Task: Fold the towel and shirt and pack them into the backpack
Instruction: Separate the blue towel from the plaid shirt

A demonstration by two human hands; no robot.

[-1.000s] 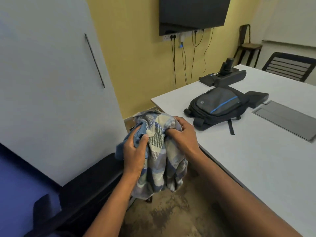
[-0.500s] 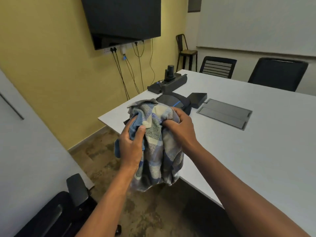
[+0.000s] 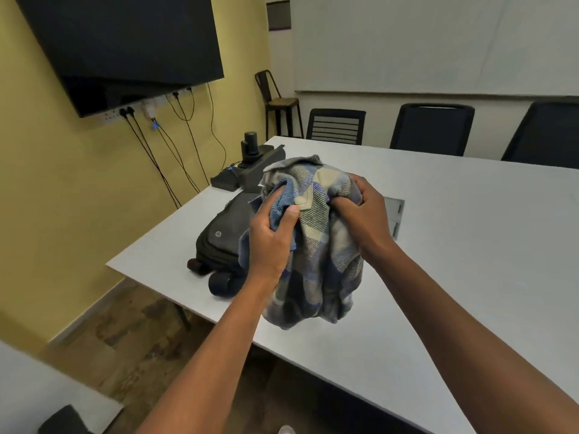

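Both hands hold a crumpled bundle of cloth above the white table (image 3: pixel 470 277). The bundle is a blue, cream and grey checked shirt (image 3: pixel 316 270) with a blue towel (image 3: pixel 282 208) bunched inside it on the left. My left hand (image 3: pixel 269 242) grips the towel and the shirt's left side. My right hand (image 3: pixel 363 214) grips the shirt's top right. A black backpack (image 3: pixel 225 242) lies flat on the table just left of and behind the bundle, partly hidden by it and by my left hand.
A black camera device (image 3: pixel 250 170) and its base stand at the table's far left corner. A grey cable hatch (image 3: pixel 393 214) is set in the tabletop behind my right hand. Black chairs (image 3: pixel 432 126) line the far side. A wall screen (image 3: pixel 125 48) hangs at left.
I have turned right and stepped toward the table. The bundle, held the same way, has moved from beside the table edge to over the tabletop, next to the backpack.
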